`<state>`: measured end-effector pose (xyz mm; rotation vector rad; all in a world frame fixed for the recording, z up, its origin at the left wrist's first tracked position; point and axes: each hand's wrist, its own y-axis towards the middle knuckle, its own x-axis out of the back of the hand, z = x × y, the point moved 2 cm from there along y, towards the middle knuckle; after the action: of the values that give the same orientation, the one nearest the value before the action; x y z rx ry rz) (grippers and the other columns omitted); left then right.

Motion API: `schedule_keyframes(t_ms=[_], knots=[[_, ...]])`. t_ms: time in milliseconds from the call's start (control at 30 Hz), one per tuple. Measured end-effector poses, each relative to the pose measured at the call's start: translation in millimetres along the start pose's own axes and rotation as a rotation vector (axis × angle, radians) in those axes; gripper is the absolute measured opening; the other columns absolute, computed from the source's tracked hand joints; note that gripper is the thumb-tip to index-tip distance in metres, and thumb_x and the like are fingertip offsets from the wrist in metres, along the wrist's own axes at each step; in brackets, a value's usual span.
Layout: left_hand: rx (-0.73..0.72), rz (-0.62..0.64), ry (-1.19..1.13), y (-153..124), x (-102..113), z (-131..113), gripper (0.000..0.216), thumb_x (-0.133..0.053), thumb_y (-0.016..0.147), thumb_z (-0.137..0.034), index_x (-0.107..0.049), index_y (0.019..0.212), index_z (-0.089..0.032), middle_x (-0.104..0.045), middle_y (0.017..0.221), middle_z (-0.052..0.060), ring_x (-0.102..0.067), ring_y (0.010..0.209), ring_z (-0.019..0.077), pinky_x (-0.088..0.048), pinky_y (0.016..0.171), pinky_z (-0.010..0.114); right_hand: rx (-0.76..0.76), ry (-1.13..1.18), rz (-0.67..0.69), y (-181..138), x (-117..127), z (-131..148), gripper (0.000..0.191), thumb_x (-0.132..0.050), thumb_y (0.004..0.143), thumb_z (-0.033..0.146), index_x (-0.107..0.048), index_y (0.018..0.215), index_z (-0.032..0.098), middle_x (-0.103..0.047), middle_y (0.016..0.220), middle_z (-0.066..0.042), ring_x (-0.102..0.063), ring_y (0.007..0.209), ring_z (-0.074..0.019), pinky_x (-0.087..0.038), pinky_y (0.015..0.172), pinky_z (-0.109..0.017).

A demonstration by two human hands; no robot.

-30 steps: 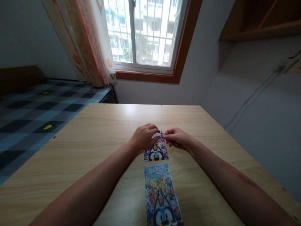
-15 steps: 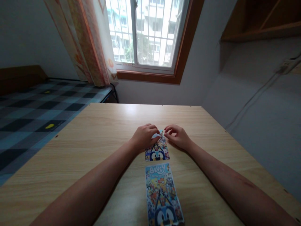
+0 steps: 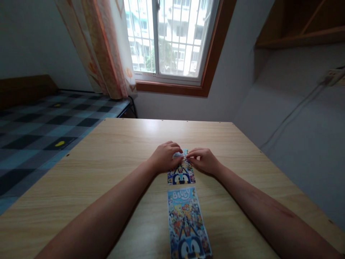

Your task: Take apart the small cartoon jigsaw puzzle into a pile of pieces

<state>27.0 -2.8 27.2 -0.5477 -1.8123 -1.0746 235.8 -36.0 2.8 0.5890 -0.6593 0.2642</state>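
A small, colourful picture card (image 3: 182, 177) with a blue cartoon dog's face lies flat on the table. Over its upper left part rests my left hand (image 3: 166, 157), fingers curved and thumb apart from them; a pale patch of the print shows in the gap. At the upper right edge of the card, my right hand (image 3: 204, 160) has thumb and forefinger brought together in a pinch. Whatever sits between those fingertips is too small to make out. Nearer to me lies a larger picture (image 3: 187, 221) titled BLUEY with a matching design.
The wooden table (image 3: 121, 144) stretches to the wall below a barred window (image 3: 178, 39). Left of it is a bed with a checked cover (image 3: 35, 133), beside a curtain (image 3: 105, 54). A cable (image 3: 291, 113) hangs along the right wall under a shelf (image 3: 299, 41).
My right hand has lowered and moved slightly left, its thumb and forefinger closing together. The left hand stays nearly where it was. The whole view has shifted slightly.
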Motion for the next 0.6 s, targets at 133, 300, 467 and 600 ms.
schedule_keyframes(t_ms=[133, 300, 467, 600], knots=[[0.054, -0.018, 0.060, -2, 0, 9, 0.035, -0.065, 0.085, -0.042, -0.067, 0.114, -0.023, -0.066, 0.121, 0.008, -0.058, 0.112, 0.0260, -0.046, 0.099, 0.046, 0.001, 0.001, 0.071, -2, 2, 5, 0.015, -0.066, 0.086, 0.027, -0.078, 0.092, 0.021, -0.074, 0.089, -0.006, -0.060, 0.065, -0.0116, -0.048, 0.062, -0.023], [0.087, 0.019, 0.095, -4, -7, 15, 0.048, -0.069, 0.081, -0.047, -0.063, 0.122, -0.024, -0.062, 0.130, 0.010, -0.054, 0.121, 0.0288, -0.042, 0.104, 0.049, 0.014, 0.009, 0.148, -3, 3, 11, 0.016, -0.067, 0.086, 0.031, -0.079, 0.090, 0.021, -0.075, 0.086, -0.006, -0.060, 0.062, -0.0114, -0.047, 0.060, -0.023], [0.087, 0.033, 0.096, -5, -9, 17, 0.047, -0.069, 0.081, -0.049, -0.065, 0.120, -0.024, -0.063, 0.128, 0.010, -0.055, 0.120, 0.0286, -0.042, 0.104, 0.048, 0.022, 0.008, 0.161, -4, 1, 14, 0.015, -0.066, 0.087, 0.027, -0.080, 0.090, 0.022, -0.075, 0.090, -0.005, -0.064, 0.066, -0.0120, -0.049, 0.060, -0.023], [0.107, 0.054, 0.090, -4, -8, 17, 0.042, -0.068, 0.081, -0.050, -0.068, 0.115, -0.025, -0.063, 0.129, 0.009, -0.054, 0.121, 0.0289, -0.042, 0.104, 0.048, 0.057, -0.046, 0.152, -5, -3, 18, 0.015, -0.065, 0.087, 0.025, -0.080, 0.090, 0.023, -0.075, 0.091, -0.004, -0.065, 0.069, -0.0118, -0.051, 0.063, -0.023]])
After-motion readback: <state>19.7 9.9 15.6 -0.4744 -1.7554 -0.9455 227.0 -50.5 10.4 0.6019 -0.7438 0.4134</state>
